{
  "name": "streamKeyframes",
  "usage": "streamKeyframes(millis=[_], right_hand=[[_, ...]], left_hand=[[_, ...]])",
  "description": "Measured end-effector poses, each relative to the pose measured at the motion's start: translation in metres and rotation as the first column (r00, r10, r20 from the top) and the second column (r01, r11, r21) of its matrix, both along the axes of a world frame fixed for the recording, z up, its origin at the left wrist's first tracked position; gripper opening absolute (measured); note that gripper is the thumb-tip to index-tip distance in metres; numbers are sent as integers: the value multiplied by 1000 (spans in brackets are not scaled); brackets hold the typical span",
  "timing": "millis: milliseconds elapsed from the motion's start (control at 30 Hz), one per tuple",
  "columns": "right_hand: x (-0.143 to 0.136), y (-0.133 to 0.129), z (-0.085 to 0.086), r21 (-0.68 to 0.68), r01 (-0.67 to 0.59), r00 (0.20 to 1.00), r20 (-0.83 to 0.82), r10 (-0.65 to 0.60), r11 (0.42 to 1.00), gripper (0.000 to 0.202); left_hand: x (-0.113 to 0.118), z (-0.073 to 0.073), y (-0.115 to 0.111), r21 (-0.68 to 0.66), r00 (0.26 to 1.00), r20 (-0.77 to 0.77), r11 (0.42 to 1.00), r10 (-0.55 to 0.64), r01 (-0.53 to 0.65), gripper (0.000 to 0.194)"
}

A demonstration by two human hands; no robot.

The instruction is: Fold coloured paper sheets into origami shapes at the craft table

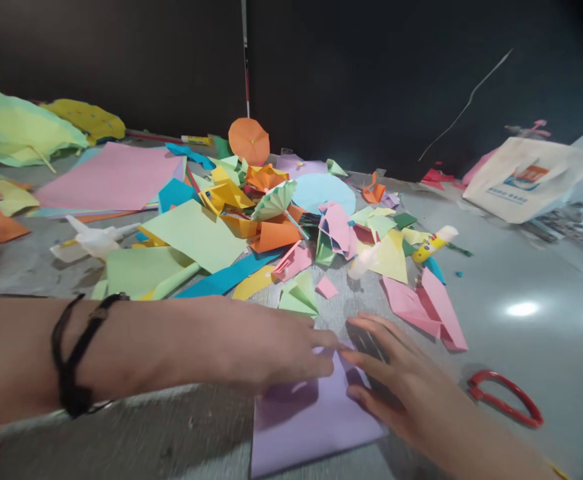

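A lilac sheet of paper (306, 420) lies on the grey floor close in front of me. My left hand (266, 347), with a black cord bracelet on the wrist, presses down on the sheet's far edge with its fingers flat. My right hand (401, 387) rests on the sheet's right side, fingers spread and touching the left fingertips at the top edge. Neither hand grips the paper; both lie flat on it.
A heap of coloured paper scraps and folded pieces (251, 213) spreads beyond the hands. Red-handled scissors (506, 400) lie at the right. A yellow glue stick (431, 245), a large pink sheet (111, 177), an orange paper umbrella (249, 140) and a white tote bag (526, 177) are further off.
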State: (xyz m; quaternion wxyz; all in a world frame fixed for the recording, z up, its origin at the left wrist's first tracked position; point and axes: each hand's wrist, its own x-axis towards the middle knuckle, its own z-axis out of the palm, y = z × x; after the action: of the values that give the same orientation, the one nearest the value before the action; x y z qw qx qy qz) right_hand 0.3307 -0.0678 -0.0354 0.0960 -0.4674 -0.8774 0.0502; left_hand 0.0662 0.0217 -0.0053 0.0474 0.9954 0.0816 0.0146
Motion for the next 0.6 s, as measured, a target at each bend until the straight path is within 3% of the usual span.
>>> streamKeyframes(millis=[100,267,400,600], right_hand=[[0,-1,2,26,7,1000,-11,-6,1000,29],[3,-3,3,84,37,999,13,-39,996,26],[3,-5,0,90,53,999,4,-54,995,27],[2,-7,-1,95,36,998,40,-40,995,27]], left_hand=[[5,22,-1,-99,987,-95,988,-128,119,29],[11,44,1,-204,932,-357,979,-58,-17,43],[14,38,10,-269,938,-322,962,-127,38,50],[12,29,4,-70,967,-226,992,-116,103,49]])
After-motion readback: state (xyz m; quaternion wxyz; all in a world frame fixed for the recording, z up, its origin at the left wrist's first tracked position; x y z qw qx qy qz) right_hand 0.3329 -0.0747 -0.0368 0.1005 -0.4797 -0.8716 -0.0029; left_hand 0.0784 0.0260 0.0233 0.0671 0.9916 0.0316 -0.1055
